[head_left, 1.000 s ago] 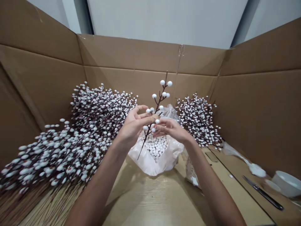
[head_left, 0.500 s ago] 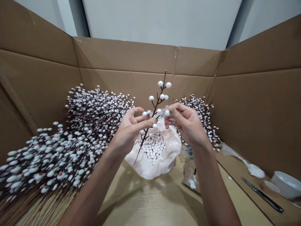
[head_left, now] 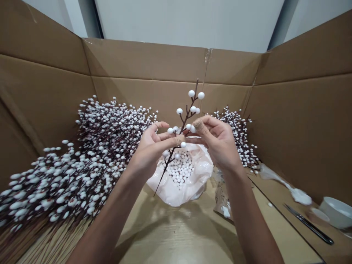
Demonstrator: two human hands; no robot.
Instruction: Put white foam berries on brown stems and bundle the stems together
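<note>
My left hand (head_left: 154, 146) pinches the dark stem of a thin branch (head_left: 187, 117) that stands upright and carries several white foam berries. My right hand (head_left: 217, 141) is closed in a pinch on one white berry (head_left: 193, 129), pressed against a side twig of that branch. Right below both hands lies an open plastic bag (head_left: 192, 183) full of loose white berries.
A large heap of berry branches (head_left: 82, 161) fills the left side, and a smaller bunch (head_left: 242, 139) stands at the back right. Cardboard walls (head_left: 302, 121) enclose the worktop. A white bowl (head_left: 337, 212), a dark tool (head_left: 308, 223) and a white smear lie at the right.
My right hand rose from the bag with a white berry and brought it to a side twig of the branch. The left hand kept its hold on the stem.
</note>
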